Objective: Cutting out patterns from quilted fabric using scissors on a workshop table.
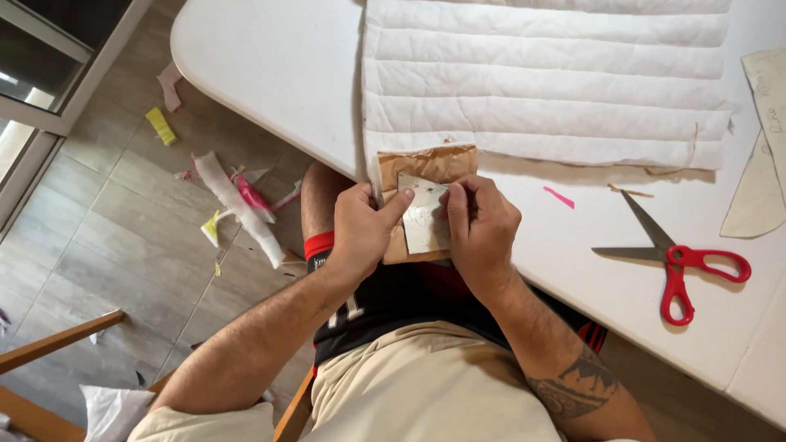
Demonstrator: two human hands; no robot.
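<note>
My left hand [362,227] and my right hand [483,225] both grip a small pale template piece [422,217] laid over a brown piece of material [426,164] at the near edge of the white table [270,74]. My left thumb presses on the template's top left corner. The fingers of my right hand pinch its right edge. A white quilted padded sheet [544,78] lies just beyond the brown piece, which sits at the sheet's lower left corner.
Red-handled scissors [671,258] lie open on the table to the right. Pale paper patterns [765,139] rest at the far right. A pink scrap [559,197] lies near the quilted sheet. Fabric scraps [237,205] litter the tiled floor at left.
</note>
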